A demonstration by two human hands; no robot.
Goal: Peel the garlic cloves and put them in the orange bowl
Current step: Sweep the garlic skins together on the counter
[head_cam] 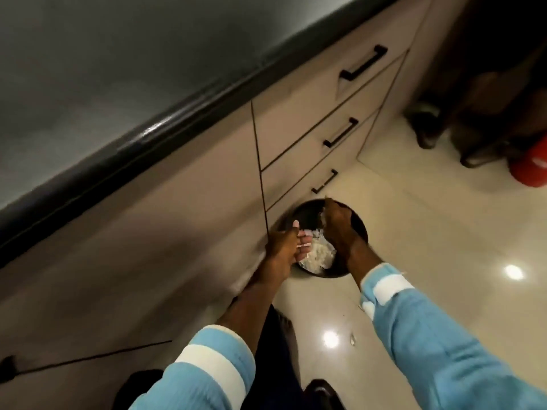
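Light blue sleeves (438, 344) with white bands enter from 6 and 5 o'clock. A pale scrap (352, 339) lies on the glossy floor tiles (429, 238) between them. Just past centre, the left hand (284, 247) holds its fingers stretched out and loose over a black round container (360, 229). At its 1 o'clock, the right hand (337, 224) bends its fingers downward; blur hides whether they pinch anything. White garlic skins (318, 255) lie inside the container. Beyond are drawers (310, 137). A red-orange vessel (529, 170) sits at 3 o'clock.
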